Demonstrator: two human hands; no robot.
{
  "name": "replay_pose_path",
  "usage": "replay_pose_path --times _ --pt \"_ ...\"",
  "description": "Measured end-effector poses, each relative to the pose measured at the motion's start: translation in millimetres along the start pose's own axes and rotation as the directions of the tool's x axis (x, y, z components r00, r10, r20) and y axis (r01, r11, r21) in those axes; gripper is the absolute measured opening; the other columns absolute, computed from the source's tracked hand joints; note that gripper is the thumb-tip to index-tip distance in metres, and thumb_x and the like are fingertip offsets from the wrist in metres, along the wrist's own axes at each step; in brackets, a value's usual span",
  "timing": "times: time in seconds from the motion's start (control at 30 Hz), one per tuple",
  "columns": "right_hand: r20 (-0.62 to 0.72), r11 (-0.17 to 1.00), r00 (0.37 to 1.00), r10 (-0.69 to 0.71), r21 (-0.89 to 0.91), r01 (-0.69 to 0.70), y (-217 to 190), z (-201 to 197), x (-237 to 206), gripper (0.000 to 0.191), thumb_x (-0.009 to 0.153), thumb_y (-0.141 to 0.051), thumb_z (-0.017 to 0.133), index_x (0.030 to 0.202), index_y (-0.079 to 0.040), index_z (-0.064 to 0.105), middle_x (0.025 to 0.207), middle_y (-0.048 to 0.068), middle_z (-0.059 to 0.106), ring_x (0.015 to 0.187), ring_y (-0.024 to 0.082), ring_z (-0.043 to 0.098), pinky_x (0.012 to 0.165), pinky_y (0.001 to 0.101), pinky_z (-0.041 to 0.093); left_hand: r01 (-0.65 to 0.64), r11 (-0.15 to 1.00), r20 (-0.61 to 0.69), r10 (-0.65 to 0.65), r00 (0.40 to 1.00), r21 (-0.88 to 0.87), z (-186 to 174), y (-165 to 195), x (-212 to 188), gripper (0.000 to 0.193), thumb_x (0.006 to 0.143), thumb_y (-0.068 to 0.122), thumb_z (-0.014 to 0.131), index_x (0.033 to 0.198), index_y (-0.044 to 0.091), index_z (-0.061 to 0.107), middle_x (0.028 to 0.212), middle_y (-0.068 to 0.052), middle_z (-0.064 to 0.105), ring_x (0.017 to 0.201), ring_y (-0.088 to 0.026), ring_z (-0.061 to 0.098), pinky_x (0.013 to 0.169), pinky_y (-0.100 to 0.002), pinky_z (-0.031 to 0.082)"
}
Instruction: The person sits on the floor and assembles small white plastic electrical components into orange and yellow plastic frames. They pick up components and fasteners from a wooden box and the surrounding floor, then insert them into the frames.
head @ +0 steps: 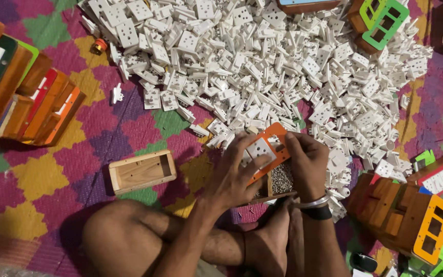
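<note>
Two hands grip an orange plate (265,149) by its edges, left hand (234,177) and right hand (308,164) clamped on it beside the white socket heap (252,66); an empty wooden box (142,172) lies left on open mat (52,174).

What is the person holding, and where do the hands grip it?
Both hands, left hand and right hand, hold an orange plate by its edges, with a white socket piece on it.

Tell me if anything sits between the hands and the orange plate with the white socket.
Nothing visible does. The left hand and right hand both grip the orange plate directly, the left thumb pressing on the white socket, above a small box of screws.
</note>
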State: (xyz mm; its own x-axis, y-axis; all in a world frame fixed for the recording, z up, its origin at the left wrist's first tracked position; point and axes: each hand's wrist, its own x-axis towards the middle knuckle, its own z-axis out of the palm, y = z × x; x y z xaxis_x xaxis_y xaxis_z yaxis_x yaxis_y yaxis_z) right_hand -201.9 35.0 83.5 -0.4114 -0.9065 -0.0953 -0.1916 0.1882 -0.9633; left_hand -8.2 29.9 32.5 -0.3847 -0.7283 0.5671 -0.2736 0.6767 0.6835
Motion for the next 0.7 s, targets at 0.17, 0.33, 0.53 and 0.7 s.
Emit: replay_pose_path --times 0.17,0.33,0.53,0.7 --pt "-0.033 0.983 0.996 0.085 0.167 -0.078 -1 1 4 0.036 0.104 -0.028 0.061 0.104 0.004 0.076 0.075 0.004 0.07 0.062 0.01 0.063 0.058 0.0242 0.05 0.149 0.977 0.045 -0.143 0.989 -0.15 4 -8 -3 0.042 0.096 0.025 0.074 0.132 0.013 0.057 0.138 -0.02 0.048 0.125 -0.037 0.053 0.1 -0.047 0.052" --pt "0.073 0.94 0.997 0.022 -0.341 0.004 35 21 -16 0.035 0.1 -0.03 0.063 0.091 0.001 0.074 0.067 0.01 0.068 0.055 0.017 0.063 0.053 0.0328 0.049 0.429 0.501 0.032 -0.622 0.782 -0.752 3 -21 -6 0.035 0.102 0.032 0.061 0.127 0.008 0.055 0.12 -0.009 0.062 0.108 -0.024 0.062 0.089 -0.045 0.055" --pt "0.468 0.39 0.856 -0.218 -0.762 0.516 66 63 -53 0.026 0.083 -0.018 0.066 0.108 -0.009 0.068 0.089 0.017 0.068 0.078 0.038 0.068 0.084 0.0554 0.056 0.275 0.026 0.187 -0.672 0.716 -0.961 -5 -33 -3 0.054 0.112 0.041 0.047 0.144 -0.001 0.053 0.126 -0.016 0.063 0.1 -0.026 0.063 0.084 -0.041 0.053" --pt "0.367 0.576 0.928 -0.065 -0.745 0.335 52 66 -58 0.037 0.089 -0.026 0.068 0.126 -0.022 0.071 0.095 0.016 0.069 0.068 0.042 0.067 0.059 0.0538 0.054 0.12 -0.387 0.38 -0.717 0.584 -0.914 -12 -33 5 0.05 0.103 0.038 0.047 0.139 0.005 0.053 0.127 -0.014 0.064 0.109 -0.029 0.062 0.081 -0.048 0.054"
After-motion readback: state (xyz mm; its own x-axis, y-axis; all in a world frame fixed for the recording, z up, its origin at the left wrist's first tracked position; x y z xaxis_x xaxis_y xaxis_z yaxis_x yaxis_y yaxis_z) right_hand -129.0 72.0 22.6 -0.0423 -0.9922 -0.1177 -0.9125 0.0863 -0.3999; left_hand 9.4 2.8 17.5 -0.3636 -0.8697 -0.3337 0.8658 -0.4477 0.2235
